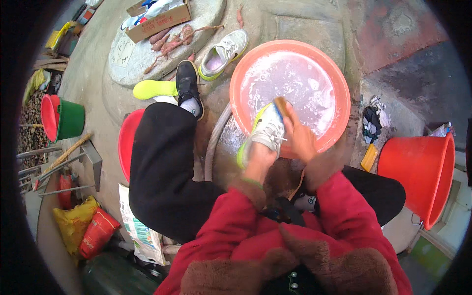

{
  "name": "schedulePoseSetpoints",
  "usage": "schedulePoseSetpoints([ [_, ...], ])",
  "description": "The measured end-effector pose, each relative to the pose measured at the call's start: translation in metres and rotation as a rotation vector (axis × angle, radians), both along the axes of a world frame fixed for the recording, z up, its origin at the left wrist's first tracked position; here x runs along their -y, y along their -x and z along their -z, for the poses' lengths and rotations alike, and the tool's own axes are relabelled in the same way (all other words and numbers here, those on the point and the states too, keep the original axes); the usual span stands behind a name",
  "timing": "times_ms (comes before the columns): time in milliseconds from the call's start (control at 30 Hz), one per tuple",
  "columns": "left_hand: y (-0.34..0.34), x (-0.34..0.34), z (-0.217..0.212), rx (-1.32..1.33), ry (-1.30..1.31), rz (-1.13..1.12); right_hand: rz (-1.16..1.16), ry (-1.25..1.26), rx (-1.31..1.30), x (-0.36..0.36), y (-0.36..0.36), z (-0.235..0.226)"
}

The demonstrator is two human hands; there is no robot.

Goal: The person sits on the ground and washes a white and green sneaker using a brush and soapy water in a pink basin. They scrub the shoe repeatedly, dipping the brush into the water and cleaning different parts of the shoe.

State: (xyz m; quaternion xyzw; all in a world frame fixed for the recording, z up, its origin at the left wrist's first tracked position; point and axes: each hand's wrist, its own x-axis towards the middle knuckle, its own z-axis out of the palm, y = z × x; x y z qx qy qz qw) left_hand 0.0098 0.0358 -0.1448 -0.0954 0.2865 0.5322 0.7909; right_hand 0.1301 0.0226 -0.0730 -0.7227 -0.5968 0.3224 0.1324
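Note:
My left hand is pushed into the opening of a white sneaker with a yellow-green sole; its fingers are hidden inside. The sneaker points away from me over the near rim of an orange basin, which holds sudsy water. Closed around a wooden-backed scrub brush, my right hand presses its bristles near the sneaker's toe. A matching sneaker rests on the ground beyond the basin's left side. A yellow-green insole lies beside my black shoe.
A grey corrugated hose runs left of the basin. Sweet potatoes and a cardboard box sit on a stone slab at the far left. To the right stand a red bucket, a yellow bar and dark cloths.

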Motion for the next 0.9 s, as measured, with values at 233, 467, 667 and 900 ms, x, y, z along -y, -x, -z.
schedulePoseSetpoints([
  [233, 0.013, -0.002, 0.000, 0.595, -0.259, 0.065, -0.075, -0.231, -0.041, 0.004, 0.015, 0.005],
  [467, 0.004, -0.005, 0.000, 0.008, -0.017, 0.016, 0.314, -0.054, 0.005, -0.058, -0.071, 0.119],
  [667, 0.003, -0.011, 0.003, 0.162, 0.004, -0.055, 0.239, -0.071, -0.334, -0.036, -0.097, 0.133],
  [900, 0.004, -0.008, 0.010, 0.019, 0.154, -0.038, -0.095, -0.021, -0.149, 0.014, -0.004, 0.008],
])
